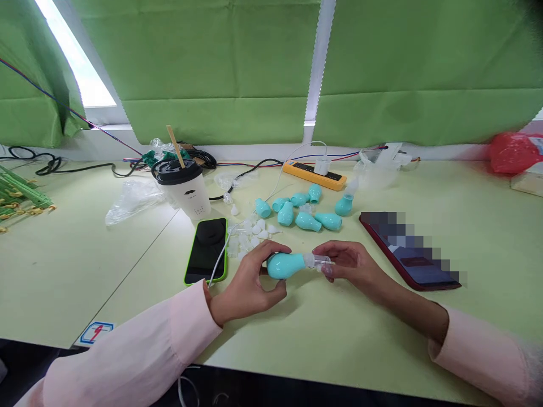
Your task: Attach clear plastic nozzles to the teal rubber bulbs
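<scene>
My left hand is closed round the wide end of a turquoise squeeze bulb, held on its side just above the table. A clear plastic nozzle sticks out of the bulb's narrow neck, to the right. My right hand pinches the nozzle's far end between thumb and fingers. Behind my hands lie several loose turquoise bulbs. One more bulb stands with a clear nozzle on top. Left of these is a heap of small white and clear plastic parts.
A green-cased phone lies by my left hand with a white cable across it. Behind it stands a lidded paper cup. A dark red-edged tablet or phone lies right. An orange power strip and plastic bags are farther back.
</scene>
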Motion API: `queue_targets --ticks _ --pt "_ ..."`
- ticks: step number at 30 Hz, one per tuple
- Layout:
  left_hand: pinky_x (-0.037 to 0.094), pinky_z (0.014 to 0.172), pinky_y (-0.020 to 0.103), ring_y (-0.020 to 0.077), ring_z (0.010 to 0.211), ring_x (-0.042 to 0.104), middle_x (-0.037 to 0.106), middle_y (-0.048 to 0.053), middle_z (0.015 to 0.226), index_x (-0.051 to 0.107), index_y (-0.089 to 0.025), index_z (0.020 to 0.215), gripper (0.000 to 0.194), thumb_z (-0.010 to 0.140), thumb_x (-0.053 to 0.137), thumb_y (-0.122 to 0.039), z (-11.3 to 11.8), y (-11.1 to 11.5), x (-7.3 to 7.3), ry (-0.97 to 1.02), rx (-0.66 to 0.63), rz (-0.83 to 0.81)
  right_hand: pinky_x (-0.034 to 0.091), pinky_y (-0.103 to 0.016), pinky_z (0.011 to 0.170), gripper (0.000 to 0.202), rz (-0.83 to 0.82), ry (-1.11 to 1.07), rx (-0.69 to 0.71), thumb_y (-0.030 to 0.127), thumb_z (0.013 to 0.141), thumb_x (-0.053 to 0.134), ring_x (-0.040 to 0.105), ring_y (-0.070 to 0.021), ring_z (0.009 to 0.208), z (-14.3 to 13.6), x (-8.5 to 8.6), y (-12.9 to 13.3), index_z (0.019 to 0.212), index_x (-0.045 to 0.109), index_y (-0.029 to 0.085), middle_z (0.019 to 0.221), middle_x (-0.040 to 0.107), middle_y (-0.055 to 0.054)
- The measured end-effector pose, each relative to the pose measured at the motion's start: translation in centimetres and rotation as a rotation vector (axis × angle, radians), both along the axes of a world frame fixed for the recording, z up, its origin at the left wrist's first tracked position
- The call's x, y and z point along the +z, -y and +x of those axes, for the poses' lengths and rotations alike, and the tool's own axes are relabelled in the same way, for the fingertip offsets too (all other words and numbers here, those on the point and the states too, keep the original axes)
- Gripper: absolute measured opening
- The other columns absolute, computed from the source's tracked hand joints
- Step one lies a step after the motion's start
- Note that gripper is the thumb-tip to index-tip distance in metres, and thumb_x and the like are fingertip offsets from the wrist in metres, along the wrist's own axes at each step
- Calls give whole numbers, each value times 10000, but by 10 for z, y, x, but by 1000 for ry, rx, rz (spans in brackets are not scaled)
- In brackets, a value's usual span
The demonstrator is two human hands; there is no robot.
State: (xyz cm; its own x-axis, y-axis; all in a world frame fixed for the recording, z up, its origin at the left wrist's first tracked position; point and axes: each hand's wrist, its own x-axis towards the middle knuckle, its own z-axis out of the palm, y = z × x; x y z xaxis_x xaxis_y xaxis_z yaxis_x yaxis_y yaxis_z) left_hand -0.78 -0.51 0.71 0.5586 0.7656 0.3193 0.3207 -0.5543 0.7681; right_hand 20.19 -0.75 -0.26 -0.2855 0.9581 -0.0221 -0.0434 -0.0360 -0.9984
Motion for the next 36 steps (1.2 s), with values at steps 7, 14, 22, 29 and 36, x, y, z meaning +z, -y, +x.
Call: queue_targets --ticks 7,14,22,29,36 --pt "430 687 286 157 797 485 510 47 947 421 -199 1080 345 740 471 -173 -4 0 6 -63 -88 -33 419 -215 389 291 -57 124 7 261 511 722 460 -70 431 -3 5 3 778 682 151 580 601 -22" --pt "399 488 185 71 529 452 470 -8 688 465 -178 1009 236 803 432 -288 -2 -4 3 -8 -189 -329 396 -199 359 259 -44 156 66 259 524 715 436 -60 409 0 6 4 762 692 161 531 581 -7" --pt "401 428 178 54 471 449 511 -8 721 498 -168 995 363 679 590 -321 0 -6 0 3 -119 -406 444 -246 508 248 247 257 100 243 593 678 517 -121 603 -3 7 7 834 672 188 678 586 -18" --pt "411 635 230 124 710 522 576 22 785 569 -150 909 249 705 570 -293 0 -5 3 -111 -75 -66 422 -225 498 196 556 464 169 246 666 628 524 -104 570 -2 13 10 851 664 194 683 612 -25" --pt "399 639 229 125 711 517 569 25 784 564 -146 909 253 710 566 -302 0 -3 2 -157 -85 -23 417 -211 491 215 639 496 186 240 677 622 503 -91 546 -3 11 11 876 652 164 658 602 -23"
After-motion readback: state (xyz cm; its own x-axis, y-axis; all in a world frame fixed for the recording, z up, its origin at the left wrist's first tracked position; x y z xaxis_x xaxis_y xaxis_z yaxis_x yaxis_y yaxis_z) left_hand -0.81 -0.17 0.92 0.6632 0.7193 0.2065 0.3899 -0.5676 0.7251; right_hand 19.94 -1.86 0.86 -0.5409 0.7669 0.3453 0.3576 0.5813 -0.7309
